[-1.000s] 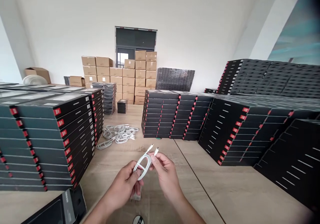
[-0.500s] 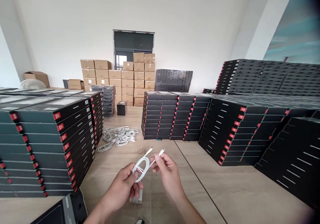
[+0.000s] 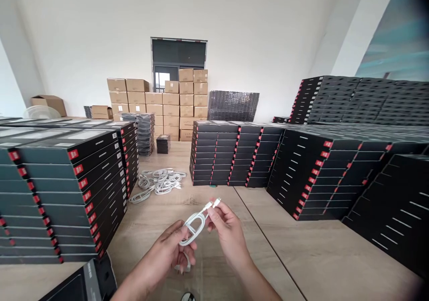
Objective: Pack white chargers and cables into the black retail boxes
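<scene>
A coiled white charging cable (image 3: 193,230) is held over the table between my two hands. My left hand (image 3: 174,243) is closed around the lower side of the coil, thumb on top. My right hand (image 3: 224,222) pinches the cable near its two connectors, which point up and away from me side by side. Just below my left fingers shows a white plug adapter (image 3: 184,263) with metal prongs; whether those fingers touch it I cannot tell. Farther off to the left, a pile of similar white cables (image 3: 161,181) lies on the wooden table (image 3: 208,265).
Stacked black boxes (image 3: 56,193) with red labels rise on the left, more black boxes (image 3: 234,155) ahead and to the right. An open black box (image 3: 80,281) lies at lower left. A small round object (image 3: 188,297) sits at the bottom edge. Brown cartons (image 3: 170,99) line the back wall.
My right hand first drew one connector away to the right, spreading the ends. Now both connectors are close together by my right fingers, and the coil has tilted right with my left hand.
</scene>
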### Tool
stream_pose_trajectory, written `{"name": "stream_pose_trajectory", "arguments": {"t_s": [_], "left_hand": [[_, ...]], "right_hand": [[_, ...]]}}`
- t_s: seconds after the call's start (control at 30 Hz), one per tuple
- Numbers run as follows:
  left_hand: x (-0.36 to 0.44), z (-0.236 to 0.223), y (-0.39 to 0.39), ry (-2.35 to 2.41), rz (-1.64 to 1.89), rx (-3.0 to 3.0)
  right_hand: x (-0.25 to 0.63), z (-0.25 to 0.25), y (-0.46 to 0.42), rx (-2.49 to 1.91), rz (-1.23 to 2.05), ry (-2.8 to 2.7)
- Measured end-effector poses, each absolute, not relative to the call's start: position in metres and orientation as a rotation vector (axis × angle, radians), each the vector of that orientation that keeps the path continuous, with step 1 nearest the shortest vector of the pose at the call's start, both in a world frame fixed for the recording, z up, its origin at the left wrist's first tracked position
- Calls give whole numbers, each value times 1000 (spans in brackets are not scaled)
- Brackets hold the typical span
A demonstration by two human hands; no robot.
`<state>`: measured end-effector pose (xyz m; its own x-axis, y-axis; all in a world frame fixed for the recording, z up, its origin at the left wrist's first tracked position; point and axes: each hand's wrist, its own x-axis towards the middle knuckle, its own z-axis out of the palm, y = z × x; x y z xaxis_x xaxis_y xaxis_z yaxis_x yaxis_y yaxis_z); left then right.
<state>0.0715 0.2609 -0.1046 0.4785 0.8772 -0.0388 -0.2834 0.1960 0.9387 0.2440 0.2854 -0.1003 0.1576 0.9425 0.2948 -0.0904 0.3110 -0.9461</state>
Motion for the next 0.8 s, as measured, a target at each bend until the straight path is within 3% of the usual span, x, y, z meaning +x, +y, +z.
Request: {"name": "stream_pose_trajectory", "arguments": {"t_s": [0.2, 0.33, 0.63, 0.8], "left_hand": [[70, -110, 264, 821, 976, 1238], [70, -110, 262, 871, 916, 1405], [64, -100, 253, 1123, 887, 1786], [65, -98, 253, 1268, 914, 1874]], "right_hand": [[249, -93, 277, -1076, -63, -1684], [249, -83, 274, -1059, -374, -1918], [250, -73, 264, -1241, -369, -2087], [246, -71, 257, -1229, -46, -2082]]}}
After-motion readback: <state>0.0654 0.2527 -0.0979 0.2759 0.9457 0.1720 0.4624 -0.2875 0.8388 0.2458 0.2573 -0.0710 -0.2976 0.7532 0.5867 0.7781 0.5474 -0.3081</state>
